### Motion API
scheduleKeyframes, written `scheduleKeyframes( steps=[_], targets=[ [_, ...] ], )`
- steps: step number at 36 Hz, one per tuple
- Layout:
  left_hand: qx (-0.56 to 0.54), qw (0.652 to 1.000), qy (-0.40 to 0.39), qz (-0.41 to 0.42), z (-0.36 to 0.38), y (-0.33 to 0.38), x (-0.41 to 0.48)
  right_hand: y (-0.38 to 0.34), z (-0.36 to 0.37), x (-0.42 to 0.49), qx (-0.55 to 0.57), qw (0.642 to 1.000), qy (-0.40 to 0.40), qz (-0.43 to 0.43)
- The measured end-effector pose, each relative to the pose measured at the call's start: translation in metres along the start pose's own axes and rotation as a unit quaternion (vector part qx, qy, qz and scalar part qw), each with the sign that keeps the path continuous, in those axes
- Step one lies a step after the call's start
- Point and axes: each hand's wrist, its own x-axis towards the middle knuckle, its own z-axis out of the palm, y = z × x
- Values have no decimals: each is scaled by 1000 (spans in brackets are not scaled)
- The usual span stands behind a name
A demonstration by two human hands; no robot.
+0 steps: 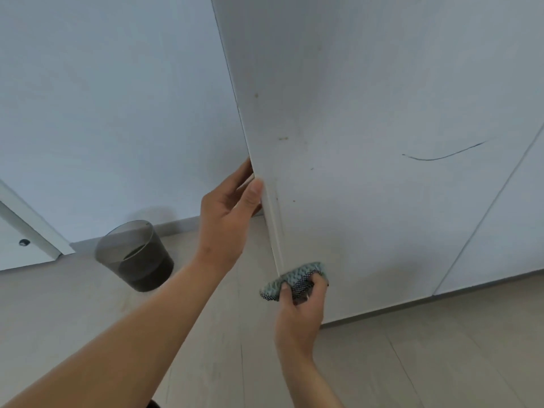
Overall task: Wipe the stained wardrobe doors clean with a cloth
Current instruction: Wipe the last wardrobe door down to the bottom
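Observation:
A white wardrobe door (368,119) stands open, its left edge towards me. Small brown spots dot it near that edge, and a dark curved pen line (441,156) crosses it on the right. My left hand (229,213) grips the door's left edge, thumb on the front and fingers behind. My right hand (300,307) holds a bunched grey-blue patterned cloth (294,281) pressed against the door's lower left edge.
A dark translucent waste bin (135,256) stands on the pale floor by the white wall, left of the door. A second white door panel (512,231) adjoins on the right. A white door frame (32,231) shows at far left.

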Motion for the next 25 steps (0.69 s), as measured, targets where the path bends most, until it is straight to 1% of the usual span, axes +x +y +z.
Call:
scheduleKeyframes(
  steps=[2, 4, 6, 9, 10, 12, 14, 16, 18, 20, 21, 22, 25],
  targets=[
    [-1, 1000, 9, 0, -2, -2, 2, -8, -2, 8, 27, 999, 21, -21],
    [9, 1000, 8, -3, -4, -5, 4, -6, -9, 17, 36, 997, 70, -4],
    [13, 1000, 0, -5, -6, -4, 2, -7, -14, 19, 17, 993, 111, 26],
    [31, 1000, -1, -4, -5, -2, 2, -23, -8, 17, -7, 992, 124, 35],
    [37, 999, 8, -2, -5, -2, 3, -34, -4, 16, -2, 992, 125, 20],
    [42, 999, 25, 0, -5, -3, 5, -62, 9, 14, 10, 992, 119, -41],
    [37, 999, 40, -1, -5, -3, 7, -95, 26, 8, 1, 987, 87, -134],
    [18, 998, 51, -9, -4, -1, 10, -119, 35, 3, -31, 972, 44, -230],
    [5, 998, 53, -14, -5, 1, 12, -125, 36, 3, -37, 964, 19, -263],
    [-1, 999, 49, -14, -4, 3, 12, -121, 26, 2, -15, 968, 14, -250],
    [-6, 999, 47, -15, -5, 2, 12, -119, 19, 3, -2, 972, 24, -233],
    [-7, 999, 46, -18, -6, 2, 12, -117, 13, 6, 11, 976, 45, -211],
    [-11, 999, 31, -42, -5, 1, 17, -120, -5, 33, 20, 981, 140, -136]
  ],
)
